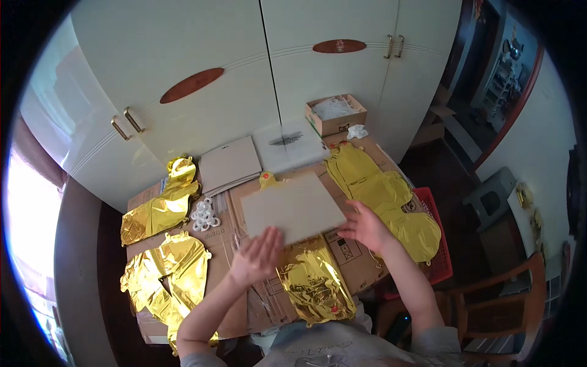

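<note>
A stiff grey-beige cardboard sheet lies across a flat gold foil balloon, whose lower part shows on the near side; a small tab sticks out beyond the far edge. My left hand rests on the sheet's near left corner, fingers stretched out and flat. At the right edge, my right hand is open, fingers apart, its tips at or just beside the sheet; whether they touch is unclear. More gold foil balloons lie flat at the left, near left and right.
Brown cardboard covers the table. White rings lie left of the sheet. Stacked grey boards, a white package and a small carton stand farther back. A red basket and wooden chair are rightward.
</note>
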Available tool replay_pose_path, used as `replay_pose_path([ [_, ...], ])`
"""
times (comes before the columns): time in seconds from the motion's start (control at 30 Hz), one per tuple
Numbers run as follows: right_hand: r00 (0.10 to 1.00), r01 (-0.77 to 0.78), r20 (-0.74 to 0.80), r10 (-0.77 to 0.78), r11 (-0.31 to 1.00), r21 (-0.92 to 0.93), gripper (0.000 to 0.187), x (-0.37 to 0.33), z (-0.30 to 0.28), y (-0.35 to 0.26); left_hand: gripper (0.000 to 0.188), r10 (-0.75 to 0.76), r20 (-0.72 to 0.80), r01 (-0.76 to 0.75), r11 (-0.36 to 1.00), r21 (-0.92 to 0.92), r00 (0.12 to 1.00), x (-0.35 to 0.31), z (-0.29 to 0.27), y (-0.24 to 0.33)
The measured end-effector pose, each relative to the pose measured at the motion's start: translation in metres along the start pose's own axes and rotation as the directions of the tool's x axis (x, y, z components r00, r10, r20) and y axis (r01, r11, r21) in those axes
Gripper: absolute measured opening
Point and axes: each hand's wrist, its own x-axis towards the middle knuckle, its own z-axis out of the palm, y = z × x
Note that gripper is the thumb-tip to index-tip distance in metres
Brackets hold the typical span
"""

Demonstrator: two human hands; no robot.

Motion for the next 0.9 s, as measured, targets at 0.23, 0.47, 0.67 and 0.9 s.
replay_pose_path([
  [0.23, 0.987, 0.158, 0.097, -0.126, 0.690, -0.707, 0.069, 0.056, 0.005, 0.026, 0.034, -0.036, 0.129, 0.065, 0.971, -0.229, 0.991, -0.032, 0.025, 0.038],
  [0.47, 0.905, 0.296, 0.257, -0.339, 0.070, -0.953, 0.045, 0.049, 0.007, 0.045, 0.027, -0.228, 0.282, 0.335, 0.840, -0.428, 0.932, -0.046, 0.037, 0.030],
  [0.67, 0.778, 0.374, 0.449, -0.439, -0.251, -0.893, 0.040, 0.049, -0.002, 0.056, 0.048, -0.229, 0.409, 0.385, 0.852, -0.354, 0.883, -0.032, 0.060, 0.013],
  [0.9, 0.747, 0.311, 0.465, -0.475, -0.368, -0.876, 0.034, 0.042, 0.003, 0.061, 0.053, -0.160, 0.505, 0.364, 0.869, -0.336, 0.848, -0.027, 0.073, 0.010],
])
